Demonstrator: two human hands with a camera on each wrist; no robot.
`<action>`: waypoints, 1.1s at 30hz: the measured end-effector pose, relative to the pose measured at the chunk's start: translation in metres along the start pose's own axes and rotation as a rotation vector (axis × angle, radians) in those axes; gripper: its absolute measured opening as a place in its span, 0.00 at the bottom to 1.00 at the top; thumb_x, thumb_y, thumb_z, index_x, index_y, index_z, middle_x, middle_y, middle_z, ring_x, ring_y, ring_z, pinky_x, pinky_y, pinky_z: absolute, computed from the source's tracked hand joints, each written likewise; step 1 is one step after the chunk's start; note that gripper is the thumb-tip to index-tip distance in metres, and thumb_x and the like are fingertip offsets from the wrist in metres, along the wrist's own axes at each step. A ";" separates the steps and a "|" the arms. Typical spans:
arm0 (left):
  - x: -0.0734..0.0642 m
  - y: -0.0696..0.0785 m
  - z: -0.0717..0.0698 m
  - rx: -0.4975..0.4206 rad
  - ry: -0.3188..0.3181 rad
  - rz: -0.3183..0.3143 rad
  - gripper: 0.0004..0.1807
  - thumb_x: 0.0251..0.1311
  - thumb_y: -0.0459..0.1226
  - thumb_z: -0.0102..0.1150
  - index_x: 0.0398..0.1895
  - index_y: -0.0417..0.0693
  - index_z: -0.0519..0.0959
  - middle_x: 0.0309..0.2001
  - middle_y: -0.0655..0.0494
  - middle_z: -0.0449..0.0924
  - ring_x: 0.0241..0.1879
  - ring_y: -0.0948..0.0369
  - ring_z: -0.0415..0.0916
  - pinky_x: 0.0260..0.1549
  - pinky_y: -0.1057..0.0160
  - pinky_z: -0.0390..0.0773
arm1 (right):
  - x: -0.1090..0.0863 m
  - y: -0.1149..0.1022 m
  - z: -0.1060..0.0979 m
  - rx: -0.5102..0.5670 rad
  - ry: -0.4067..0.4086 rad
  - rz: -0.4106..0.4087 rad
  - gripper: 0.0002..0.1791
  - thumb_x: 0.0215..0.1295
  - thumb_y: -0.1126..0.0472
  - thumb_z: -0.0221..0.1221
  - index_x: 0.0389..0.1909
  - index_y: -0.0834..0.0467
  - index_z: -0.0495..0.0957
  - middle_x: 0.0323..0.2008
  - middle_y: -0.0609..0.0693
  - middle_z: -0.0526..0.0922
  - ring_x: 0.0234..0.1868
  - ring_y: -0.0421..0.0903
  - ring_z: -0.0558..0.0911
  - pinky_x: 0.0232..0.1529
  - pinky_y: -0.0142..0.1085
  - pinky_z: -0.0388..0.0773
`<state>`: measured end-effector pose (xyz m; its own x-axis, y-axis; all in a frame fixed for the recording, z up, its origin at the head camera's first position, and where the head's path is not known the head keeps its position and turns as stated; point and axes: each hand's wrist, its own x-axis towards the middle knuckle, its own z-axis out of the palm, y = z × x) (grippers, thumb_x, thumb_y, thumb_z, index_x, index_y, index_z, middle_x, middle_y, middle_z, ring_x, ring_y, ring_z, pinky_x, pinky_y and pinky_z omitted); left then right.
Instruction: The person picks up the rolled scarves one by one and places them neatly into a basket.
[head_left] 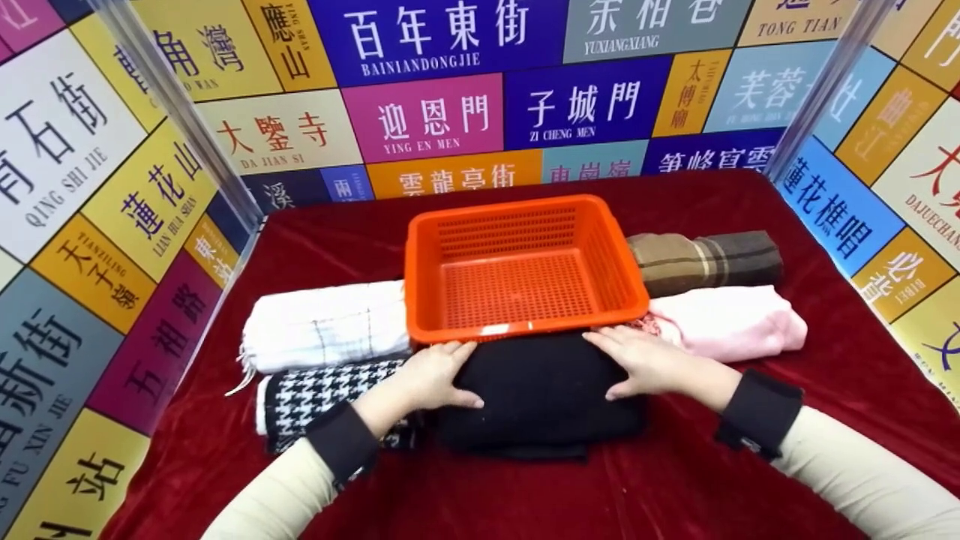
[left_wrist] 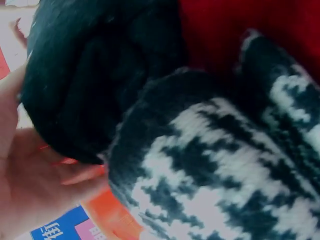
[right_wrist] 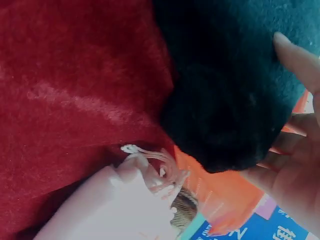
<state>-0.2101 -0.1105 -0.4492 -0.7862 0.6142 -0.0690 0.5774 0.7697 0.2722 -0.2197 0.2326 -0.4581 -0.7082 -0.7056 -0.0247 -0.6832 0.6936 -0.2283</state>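
Observation:
A folded black cloth (head_left: 551, 390) lies on the red velvet, just in front of the orange plastic basket (head_left: 641, 296). My left hand (head_left: 427, 379) grips its left end, thumb on top and fingers over the far edge. At the other end my right hand (head_left: 637, 360) holds it the same way. In the right wrist view, the thumb presses the black cloth (right_wrist: 225, 100) while the fingers reach behind it. The left wrist view has the cloth's rolled end (left_wrist: 100, 75) beside a black-and-white houndstooth scarf (left_wrist: 215, 165); the left fingers are partly hidden behind the cloth.
Left of the basket lies a rolled white checked scarf (head_left: 322, 322), with the houndstooth roll (head_left: 322, 394) in front of it. To the right are a brown striped roll (head_left: 709, 259) and a pink fringed roll (head_left: 742, 322). Printed panels (head_left: 427, 116) wall in the table.

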 end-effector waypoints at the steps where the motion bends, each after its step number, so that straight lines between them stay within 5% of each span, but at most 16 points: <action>1: 0.001 -0.001 0.000 -0.010 -0.036 -0.016 0.50 0.44 0.58 0.64 0.66 0.37 0.59 0.61 0.37 0.65 0.58 0.44 0.65 0.57 0.50 0.64 | 0.001 0.002 0.001 0.015 -0.015 0.012 0.49 0.44 0.49 0.68 0.64 0.65 0.59 0.59 0.67 0.66 0.59 0.62 0.66 0.58 0.54 0.62; 4: 0.003 -0.002 0.000 -0.043 -0.097 -0.057 0.53 0.41 0.59 0.65 0.67 0.41 0.56 0.60 0.37 0.65 0.57 0.43 0.66 0.56 0.49 0.65 | 0.005 0.005 0.003 0.064 -0.052 0.041 0.51 0.43 0.48 0.69 0.66 0.63 0.56 0.60 0.65 0.65 0.60 0.61 0.65 0.58 0.53 0.62; 11: 0.011 -0.001 0.008 -0.040 -0.112 -0.098 0.57 0.29 0.60 0.71 0.65 0.46 0.58 0.52 0.40 0.71 0.51 0.44 0.69 0.50 0.50 0.70 | 0.015 0.011 0.007 0.111 -0.138 0.074 0.58 0.37 0.47 0.71 0.67 0.66 0.51 0.59 0.71 0.63 0.59 0.66 0.64 0.57 0.57 0.61; 22: 0.024 -0.001 0.013 -0.106 -0.312 -0.242 0.64 0.24 0.57 0.75 0.68 0.53 0.49 0.57 0.38 0.65 0.58 0.46 0.64 0.55 0.51 0.67 | 0.026 0.017 0.024 0.114 -0.198 0.096 0.62 0.30 0.51 0.73 0.66 0.68 0.49 0.62 0.69 0.61 0.62 0.68 0.59 0.61 0.59 0.54; 33: 0.016 0.000 0.029 -0.103 -0.082 -0.173 0.53 0.27 0.49 0.74 0.63 0.52 0.59 0.48 0.40 0.72 0.47 0.46 0.72 0.44 0.49 0.73 | 0.020 0.025 0.038 0.202 0.025 0.002 0.46 0.28 0.60 0.69 0.57 0.62 0.64 0.45 0.60 0.77 0.44 0.56 0.77 0.48 0.50 0.71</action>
<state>-0.2166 -0.0957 -0.4787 -0.8485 0.4899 -0.2000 0.4067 0.8456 0.3456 -0.2445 0.2304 -0.5009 -0.7153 -0.6988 -0.0014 -0.6340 0.6498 -0.4193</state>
